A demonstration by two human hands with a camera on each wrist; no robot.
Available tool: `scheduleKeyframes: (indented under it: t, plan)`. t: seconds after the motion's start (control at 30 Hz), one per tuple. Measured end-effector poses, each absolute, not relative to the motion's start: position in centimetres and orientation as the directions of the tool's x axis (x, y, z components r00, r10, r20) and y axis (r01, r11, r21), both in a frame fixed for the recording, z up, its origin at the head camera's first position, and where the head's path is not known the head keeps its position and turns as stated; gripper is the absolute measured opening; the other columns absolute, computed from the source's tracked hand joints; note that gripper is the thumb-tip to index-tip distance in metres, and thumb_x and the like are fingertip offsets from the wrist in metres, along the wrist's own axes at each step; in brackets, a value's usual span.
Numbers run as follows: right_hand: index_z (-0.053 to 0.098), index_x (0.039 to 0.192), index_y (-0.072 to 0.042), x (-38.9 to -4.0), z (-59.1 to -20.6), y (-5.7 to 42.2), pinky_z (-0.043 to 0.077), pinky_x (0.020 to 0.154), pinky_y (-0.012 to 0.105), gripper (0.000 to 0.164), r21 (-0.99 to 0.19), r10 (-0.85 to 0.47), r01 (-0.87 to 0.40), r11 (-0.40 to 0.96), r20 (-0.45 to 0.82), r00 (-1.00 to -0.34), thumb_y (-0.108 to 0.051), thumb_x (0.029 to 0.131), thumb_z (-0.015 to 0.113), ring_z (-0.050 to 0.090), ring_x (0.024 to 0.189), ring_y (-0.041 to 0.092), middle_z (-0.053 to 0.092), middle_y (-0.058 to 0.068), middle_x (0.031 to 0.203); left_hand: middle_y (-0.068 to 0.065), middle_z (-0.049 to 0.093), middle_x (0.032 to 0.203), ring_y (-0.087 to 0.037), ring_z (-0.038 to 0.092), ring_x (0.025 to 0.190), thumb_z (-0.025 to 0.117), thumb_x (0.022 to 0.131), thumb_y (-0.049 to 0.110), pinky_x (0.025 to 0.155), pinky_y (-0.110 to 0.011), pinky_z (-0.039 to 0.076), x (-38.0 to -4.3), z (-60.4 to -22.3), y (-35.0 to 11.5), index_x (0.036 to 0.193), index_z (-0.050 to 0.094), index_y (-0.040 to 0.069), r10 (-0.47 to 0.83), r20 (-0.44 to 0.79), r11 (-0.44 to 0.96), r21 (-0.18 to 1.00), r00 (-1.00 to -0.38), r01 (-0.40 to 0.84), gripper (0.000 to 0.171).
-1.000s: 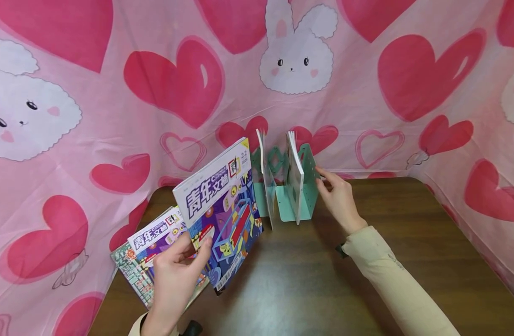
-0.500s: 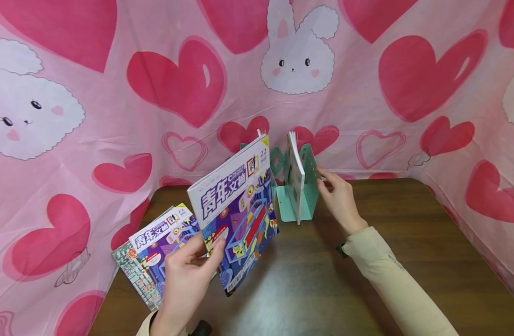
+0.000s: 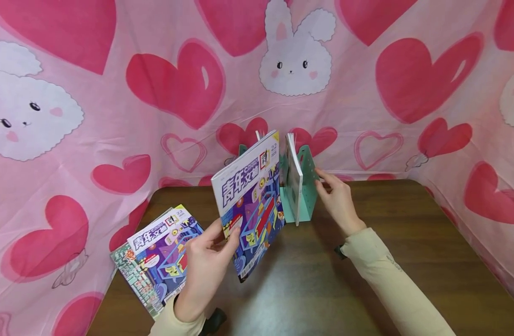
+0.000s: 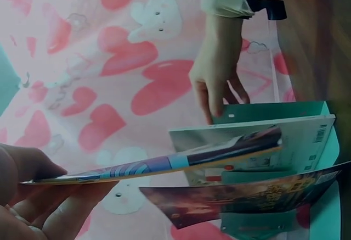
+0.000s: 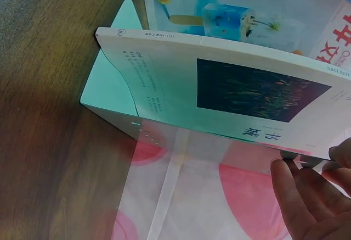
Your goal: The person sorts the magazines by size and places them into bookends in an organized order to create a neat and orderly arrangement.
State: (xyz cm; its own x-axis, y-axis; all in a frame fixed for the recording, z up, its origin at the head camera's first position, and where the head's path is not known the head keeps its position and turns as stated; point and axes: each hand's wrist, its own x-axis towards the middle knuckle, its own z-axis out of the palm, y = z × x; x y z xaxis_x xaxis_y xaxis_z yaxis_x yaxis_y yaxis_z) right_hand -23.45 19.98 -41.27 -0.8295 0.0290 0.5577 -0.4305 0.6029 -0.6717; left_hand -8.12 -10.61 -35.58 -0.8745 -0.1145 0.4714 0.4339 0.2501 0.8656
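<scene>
My left hand [image 3: 208,263] grips a magazine [image 3: 252,198] by its lower left edge, thumb on the purple illustrated cover. It is held raised and tilted in front of the mint-green bookend [image 3: 309,186]. In the left wrist view, it overlaps the gap between a white book [image 4: 307,135] and a dark-covered magazine [image 4: 236,199], both standing in the bookend. My right hand [image 3: 338,200] pinches the outer edge of the bookend's right plate; in the right wrist view, its fingers [image 5: 288,190] lie at that edge, close to the white book [image 5: 164,72]. The held magazine hides the bookend's left part in the head view.
Another purple magazine [image 3: 168,252] lies over a green-patterned one [image 3: 132,270] on the left of the dark wooden table [image 3: 408,261]. A pink cloth [image 3: 240,102] with hearts and rabbits hangs around the table's back and sides.
My left hand has carried the magazine right and slightly up, from left of the bookend to in front of it. The right hand stays at the bookend's plate.
</scene>
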Motion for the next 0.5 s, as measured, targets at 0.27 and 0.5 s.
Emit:
scheduleKeyframes:
  t: [0.27,0.5]
  plan:
    - [0.066,0.136,0.002,-23.3,-41.3,19.9,0.061,0.081,0.045,0.039,-0.662,0.029,-0.431,0.613,0.564,-0.825,0.002,0.097,0.068,0.073,0.097,0.037,0.069,0.022,0.130,-0.009,0.078,0.114,-0.024,0.078,0.090,0.079,0.090,0.002,0.072,-0.029,0.062,-9.5,-36.1,-9.6,0.129,0.075,0.011,-0.096,0.483,0.265,0.855,-0.870,0.446,0.040]
    - [0.066,0.137,0.001,-23.4,-41.4,20.0,0.060,0.079,0.030,0.039,-0.654,0.028,-0.426,0.625,0.564,-0.825,0.001,0.098,0.068,0.073,0.097,0.035,0.070,0.021,0.130,-0.010,0.077,0.116,-0.024,0.078,0.092,0.078,0.091,0.001,0.071,-0.027,0.061,-11.1,-37.0,-8.6,0.130,0.074,0.011,-0.068,0.555,0.300,0.804,-0.829,0.514,0.041]
